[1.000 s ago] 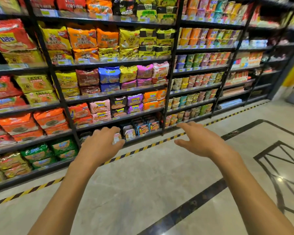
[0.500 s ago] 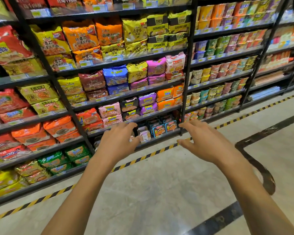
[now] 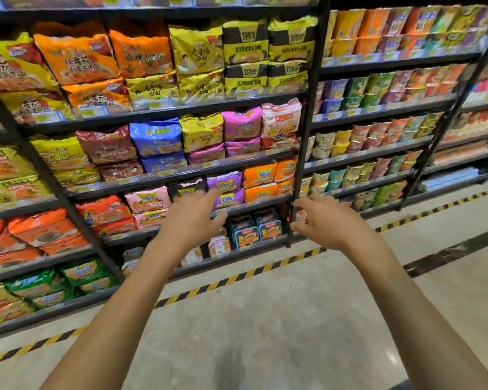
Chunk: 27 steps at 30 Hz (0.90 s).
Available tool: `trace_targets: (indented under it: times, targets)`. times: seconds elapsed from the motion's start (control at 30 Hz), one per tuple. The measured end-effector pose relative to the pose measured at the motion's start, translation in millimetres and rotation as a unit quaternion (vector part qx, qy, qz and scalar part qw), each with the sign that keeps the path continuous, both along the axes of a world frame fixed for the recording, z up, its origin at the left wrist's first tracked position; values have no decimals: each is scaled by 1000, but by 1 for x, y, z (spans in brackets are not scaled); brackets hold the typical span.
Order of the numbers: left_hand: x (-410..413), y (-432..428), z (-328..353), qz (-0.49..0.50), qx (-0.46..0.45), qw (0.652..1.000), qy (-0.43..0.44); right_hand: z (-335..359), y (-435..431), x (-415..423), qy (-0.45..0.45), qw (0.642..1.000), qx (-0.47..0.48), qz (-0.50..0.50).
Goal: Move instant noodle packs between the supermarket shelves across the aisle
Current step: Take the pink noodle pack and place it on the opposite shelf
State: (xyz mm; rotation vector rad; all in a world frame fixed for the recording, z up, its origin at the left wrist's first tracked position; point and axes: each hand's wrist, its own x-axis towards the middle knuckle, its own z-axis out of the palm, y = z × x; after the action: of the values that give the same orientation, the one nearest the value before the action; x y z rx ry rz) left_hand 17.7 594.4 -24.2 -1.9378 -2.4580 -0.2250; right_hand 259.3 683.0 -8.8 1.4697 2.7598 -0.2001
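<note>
A black shelf unit (image 3: pixel 186 109) full of instant noodle packs fills the view. My left hand (image 3: pixel 193 218) is stretched out with fingers spread, in front of a purple noodle pack (image 3: pixel 226 182) and a black pack (image 3: pixel 185 188) on a lower shelf, holding nothing. My right hand (image 3: pixel 327 220) is also open and empty, level with the black upright post (image 3: pixel 306 130), just right of the orange noodle packs (image 3: pixel 261 175). Whether either hand touches the shelf I cannot tell. Small boxed noodles (image 3: pixel 254 232) stand on the bottom shelf between my hands.
Cup noodles (image 3: pixel 378 130) fill the shelf bay to the right. Large multipacks (image 3: pixel 76 57) sit on the upper shelves at left. A yellow-and-black warning stripe (image 3: pixel 237 277) runs along the polished stone floor (image 3: pixel 265 333) at the shelf's foot.
I have come closer to the shelves, which now fill more of the view. Both hands have risen and reached forward toward the lower middle shelf, still empty.
</note>
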Motion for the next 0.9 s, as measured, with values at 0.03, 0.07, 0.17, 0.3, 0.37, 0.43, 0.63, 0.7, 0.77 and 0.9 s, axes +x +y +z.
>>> trace_targets:
  times: [0.03, 0.07, 0.17, 0.3, 0.37, 0.43, 0.63, 0.7, 0.77, 0.9]
  targets:
    - [1, 17, -3, 4, -7, 1000, 7, -3, 18, 0, -2, 1000, 0, 3]
    - [2, 33, -7, 6, -11, 1000, 7, -5, 34, 1, -1, 1000, -1, 6]
    - [-2, 78, -17, 11, -10, 1000, -13, -15, 76, 2, -5, 1000, -11, 5]
    - [-2, 136, -31, 8, -15, 1000, -17, -29, 134, 1, -9, 1000, -29, -2]
    - [-1, 164, -39, -5, -11, 1000, -11, -34, 162, -1, -14, 999, -40, -8]
    - [-3, 195, -47, -17, 3, 1000, -11, -38, 191, -4, -21, 999, -48, -15]
    - [-25, 301, -62, -35, 19, 999, -17, -41, 289, -23, -19, 998, -48, -26]
    - [-36, 341, -64, -35, 17, 999, -13, -40, 324, -33, -24, 998, -43, -29]
    - [-46, 379, -65, -42, 22, 999, -18, -38, 358, -45, -36, 998, -43, -33]
    - [-64, 447, -73, -51, 34, 997, -55, -42, 418, -62, -34, 998, -47, -30]
